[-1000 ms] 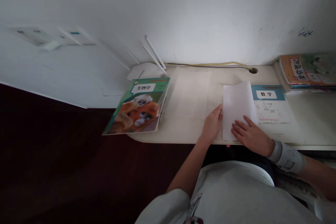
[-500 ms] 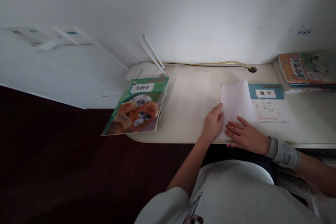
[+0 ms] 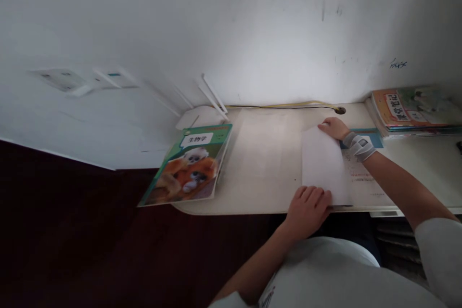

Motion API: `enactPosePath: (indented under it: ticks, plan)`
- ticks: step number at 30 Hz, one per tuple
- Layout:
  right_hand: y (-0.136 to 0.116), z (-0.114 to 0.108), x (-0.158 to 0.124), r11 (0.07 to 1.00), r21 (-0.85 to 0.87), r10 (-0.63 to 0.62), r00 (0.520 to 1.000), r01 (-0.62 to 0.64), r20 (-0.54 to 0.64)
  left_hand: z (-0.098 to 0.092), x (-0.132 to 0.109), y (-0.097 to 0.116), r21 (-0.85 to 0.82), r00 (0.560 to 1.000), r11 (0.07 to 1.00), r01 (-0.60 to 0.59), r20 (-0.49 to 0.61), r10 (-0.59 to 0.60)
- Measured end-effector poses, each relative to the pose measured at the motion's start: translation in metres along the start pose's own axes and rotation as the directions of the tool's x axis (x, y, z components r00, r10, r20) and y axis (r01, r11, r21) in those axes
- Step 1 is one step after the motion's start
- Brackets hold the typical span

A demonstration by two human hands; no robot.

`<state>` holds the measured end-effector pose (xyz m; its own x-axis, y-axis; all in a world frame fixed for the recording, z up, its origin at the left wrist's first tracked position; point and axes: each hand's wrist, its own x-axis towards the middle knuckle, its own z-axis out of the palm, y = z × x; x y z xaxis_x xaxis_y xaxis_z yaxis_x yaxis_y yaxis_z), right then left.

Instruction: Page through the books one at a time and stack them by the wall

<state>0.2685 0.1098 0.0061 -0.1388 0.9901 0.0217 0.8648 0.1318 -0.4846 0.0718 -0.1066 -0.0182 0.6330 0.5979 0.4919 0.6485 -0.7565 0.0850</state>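
A folded white sheet of paper (image 3: 322,163) lies on the pale desk (image 3: 267,154), partly over a white and blue booklet (image 3: 364,173). My left hand (image 3: 308,204) rests at the sheet's near corner by the desk's front edge, fingers curled down onto the paper. My right hand (image 3: 334,127), with a grey band on the wrist, presses on the sheet's far corner, fingers bent on the paper's edge.
A green book with an orange monkey cover (image 3: 189,166) overhangs the desk's left edge. A stack of colourful books (image 3: 411,108) sits at the back right. A cable (image 3: 288,105) runs along the wall to a hole (image 3: 340,110) in the desk. Dark floor lies to the left.
My right hand moved from the sheet's near end to its far corner. My left hand slid back to the near corner. The paper now lies flatter.
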Motion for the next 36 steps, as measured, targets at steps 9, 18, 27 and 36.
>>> enactPosePath:
  ticks: [9, 18, 27, 36]
  plan:
    - [-0.002, 0.022, 0.004, 0.999, -0.009, 0.047, 0.998, -0.048, -0.034, 0.011, -0.005, 0.003, 0.104, 0.998, 0.992, -0.064, 0.035, 0.061]
    - [0.021, 0.017, -0.006, 0.980, 0.192, -0.021, 0.989, 0.049, -0.146, 0.003, -0.009, 0.005, 0.036, 1.000, 0.999, 0.003, -0.027, -0.002]
    - [0.043, 0.009, -0.009, 0.857, 0.503, 0.015, 0.971, 0.110, -0.238, -0.038, 0.051, 0.030, 0.128, 0.975, 0.969, -0.212, 0.095, 0.201]
    - [0.027, 0.016, -0.012, 0.959, 0.228, -0.142, 0.982, 0.168, -0.128, -0.020, 0.000, 0.004, 0.215, 0.980, 0.977, 0.008, 0.194, -0.051]
